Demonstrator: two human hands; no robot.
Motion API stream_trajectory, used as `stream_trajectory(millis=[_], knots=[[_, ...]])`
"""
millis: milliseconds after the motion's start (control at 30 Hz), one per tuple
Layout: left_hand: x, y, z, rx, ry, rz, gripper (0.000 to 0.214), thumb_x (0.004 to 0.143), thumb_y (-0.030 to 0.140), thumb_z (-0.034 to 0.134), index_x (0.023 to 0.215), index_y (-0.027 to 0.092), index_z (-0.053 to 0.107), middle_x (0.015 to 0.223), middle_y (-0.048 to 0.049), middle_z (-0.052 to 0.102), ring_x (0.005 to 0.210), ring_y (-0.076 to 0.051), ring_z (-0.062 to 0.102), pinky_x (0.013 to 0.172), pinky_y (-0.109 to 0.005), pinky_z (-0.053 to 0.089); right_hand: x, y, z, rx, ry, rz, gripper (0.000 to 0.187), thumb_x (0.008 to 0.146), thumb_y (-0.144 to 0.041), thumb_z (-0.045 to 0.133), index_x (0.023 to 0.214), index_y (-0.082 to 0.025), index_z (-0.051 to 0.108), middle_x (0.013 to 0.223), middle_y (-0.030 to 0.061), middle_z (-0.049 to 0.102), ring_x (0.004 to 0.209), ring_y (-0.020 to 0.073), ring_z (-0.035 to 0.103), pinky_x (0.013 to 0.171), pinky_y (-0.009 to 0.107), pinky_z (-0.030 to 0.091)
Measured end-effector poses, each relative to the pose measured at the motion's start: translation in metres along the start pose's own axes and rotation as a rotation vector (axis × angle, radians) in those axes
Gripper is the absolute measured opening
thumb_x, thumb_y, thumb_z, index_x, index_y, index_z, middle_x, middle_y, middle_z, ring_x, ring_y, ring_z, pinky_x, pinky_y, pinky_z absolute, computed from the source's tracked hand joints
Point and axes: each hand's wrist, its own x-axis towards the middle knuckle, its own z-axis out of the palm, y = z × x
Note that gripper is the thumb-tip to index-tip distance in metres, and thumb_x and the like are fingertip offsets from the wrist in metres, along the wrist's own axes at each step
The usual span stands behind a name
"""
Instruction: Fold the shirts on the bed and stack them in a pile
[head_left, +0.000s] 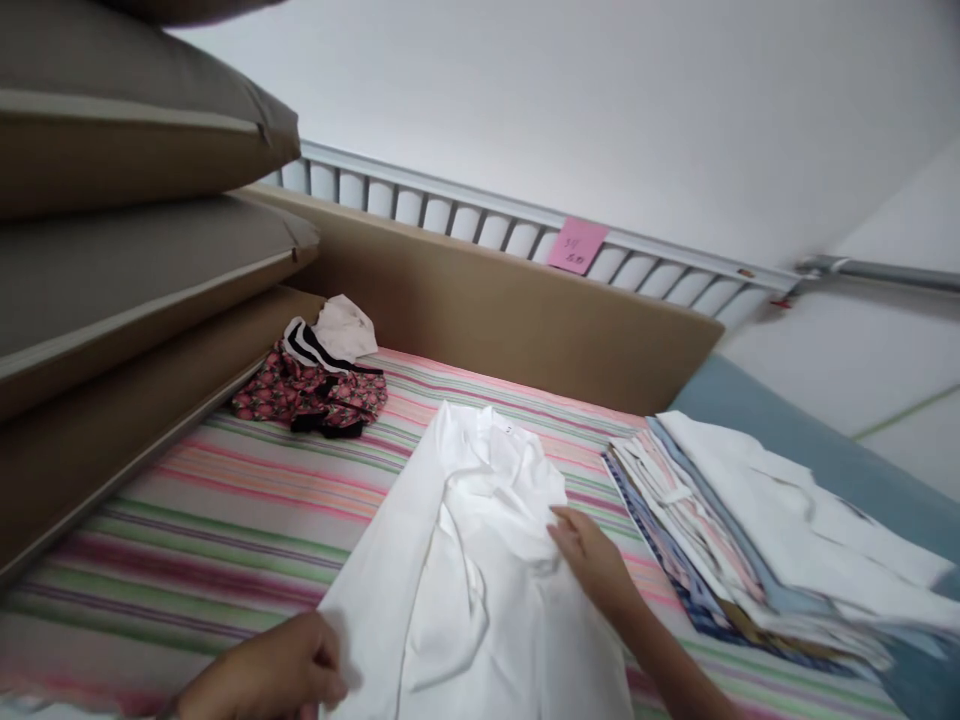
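Note:
A white blouse (517, 610) lies lengthwise on the striped bedspread in front of me, its neck end pointing away and a loose band of fabric trailing down its front. A small label shows at the neck. My right hand (596, 565) pinches the blouse's right edge near the shoulder, thumb and fingers together on the cloth. Lower down, my left hand (270, 665) is closed at the blouse's left edge, its fingers curled on the fabric. The lower end of the blouse runs out of view.
To the right is a stack of folded clothes (720, 520). A flowered garment (315, 390) and a pale cloth (345, 328) are bunched at the back left. Large cushions (150, 260) are piled along the left. Behind the striped bedspread (247, 480), a brown board (480, 300) stands against a slatted rail.

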Motion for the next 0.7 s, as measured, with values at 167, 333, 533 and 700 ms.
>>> stream_trajectory(millis=[167, 333, 533, 700], knots=[[0.0, -0.028, 0.007, -0.055, 0.266, 0.222, 0.03, 0.065, 0.045, 0.058, 0.058, 0.019, 0.048, 0.05, 0.0, 0.06, 0.033, -0.011, 0.047, 0.035, -0.02, 0.025, -0.126, 0.067, 0.002, 0.053, 0.151, 0.187, 0.052, 0.068, -0.057, 0.051, 0.108, -0.024, 0.057, 0.121, 0.0098, 0.059, 0.113, 0.0284, 0.054, 0.092, 0.04, 0.047], [-0.013, -0.076, 0.049, -0.494, 0.842, 0.314, 0.042, 0.053, 0.057, 0.065, 0.068, 0.019, 0.054, 0.058, 0.0008, 0.059, 0.053, -0.017, 0.058, 0.049, -0.026, 0.042, -0.15, 0.073, 0.02, 0.09, 0.033, 0.332, 0.044, 0.069, -0.058, 0.048, 0.094, -0.024, 0.059, 0.093, 0.0104, 0.069, 0.087, 0.0289, 0.066, 0.077, 0.04, 0.052], [-0.014, -0.106, 0.103, -0.863, 0.993, 0.068, 0.058, 0.041, 0.036, 0.075, 0.092, 0.016, 0.054, 0.113, -0.0186, 0.059, 0.109, -0.036, 0.054, 0.078, -0.04, 0.048, -0.13, 0.058, 0.007, 0.353, -0.137, 0.24, 0.034, 0.06, -0.055, 0.051, 0.077, -0.026, 0.061, 0.083, 0.0055, 0.072, 0.083, 0.0299, 0.066, 0.074, 0.039, 0.052], [-0.003, -0.104, 0.103, -0.947, 0.959, 0.13, 0.057, 0.057, 0.038, 0.073, 0.105, 0.018, 0.05, 0.117, -0.0154, 0.059, 0.111, -0.032, 0.054, 0.087, -0.044, 0.044, -0.109, 0.023, -0.061, 0.587, 0.001, 0.273, 0.044, 0.063, -0.055, 0.059, 0.091, -0.021, 0.06, 0.082, 0.007, 0.071, 0.073, 0.0269, 0.067, 0.063, 0.035, 0.053]])
